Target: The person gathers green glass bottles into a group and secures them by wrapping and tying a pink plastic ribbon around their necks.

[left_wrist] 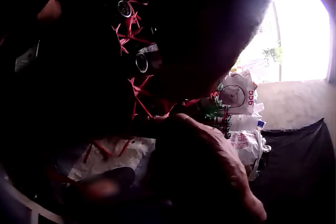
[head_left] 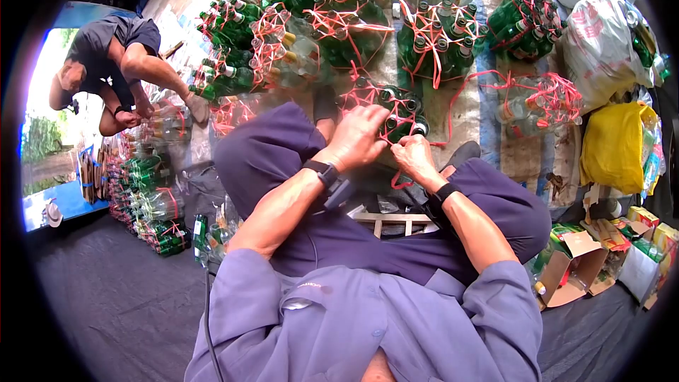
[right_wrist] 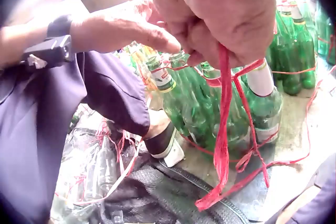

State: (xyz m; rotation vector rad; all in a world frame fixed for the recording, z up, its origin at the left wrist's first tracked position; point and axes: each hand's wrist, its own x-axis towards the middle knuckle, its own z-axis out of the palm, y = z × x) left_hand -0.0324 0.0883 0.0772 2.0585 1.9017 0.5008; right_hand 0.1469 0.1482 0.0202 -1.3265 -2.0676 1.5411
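A bundle of upright green glass bottles (right_wrist: 194, 108), tied with red plastic twine (right_wrist: 222, 140), stands right in front of the seated person. The right hand (head_left: 415, 158) curls over the near bottle necks and pinches the twine; loose strands hang below its fingers in the right wrist view. Over the left side of the bottle tops lies the left hand (head_left: 356, 138), its fingers extended and its thumb reaching toward the right hand. The left wrist view is mostly dark, though red twine (left_wrist: 137, 98) around the bottle necks shows there.
More tied bottle bundles (head_left: 438, 39) stand beyond. At right are white sacks (head_left: 601, 35), a yellow bag (head_left: 615, 148) and opened cardboard boxes (head_left: 576, 269). Another person (head_left: 117, 56) bends over bottles at left. Clear bottles (right_wrist: 105, 166) lie near the person's leg.
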